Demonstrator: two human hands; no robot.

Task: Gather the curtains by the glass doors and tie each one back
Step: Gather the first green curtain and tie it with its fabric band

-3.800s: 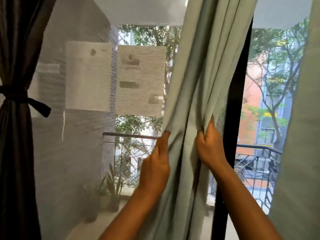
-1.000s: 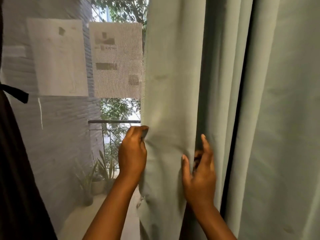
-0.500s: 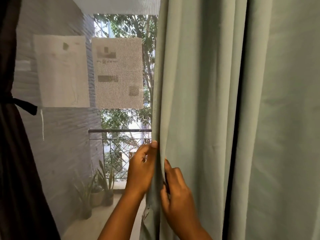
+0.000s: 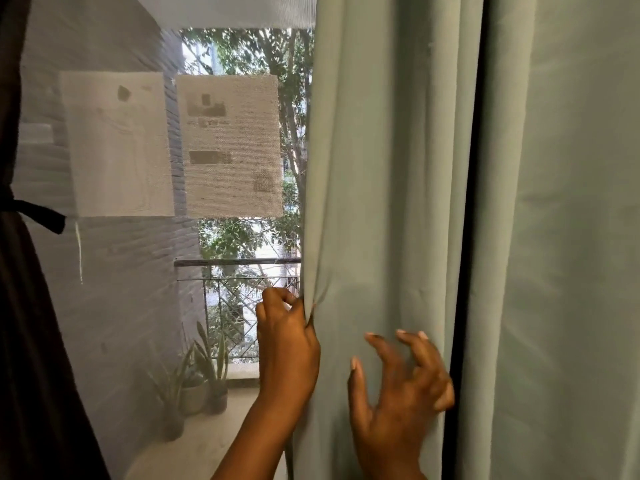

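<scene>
L hand (image 4: 287, 344) pinches left edge of pale green fabric curtain (image 4: 388, 202), hanging centre-right by glass door. R hand (image 4: 398, 386) spread, fingers half-curled, blurred; grip can't tell.

sage-green curtain (image 4: 398, 168), hanging pleated, untied

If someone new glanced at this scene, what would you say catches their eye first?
Most striking is the pale green curtain filling the right half of the view, with the left hand pinching its left edge and the right hand spread with bent fingers against its folds. Next come two paper sheets on the mesh-screened glass at upper left. At the far left hangs a dark curtain, already tied back with a dark band.
</scene>
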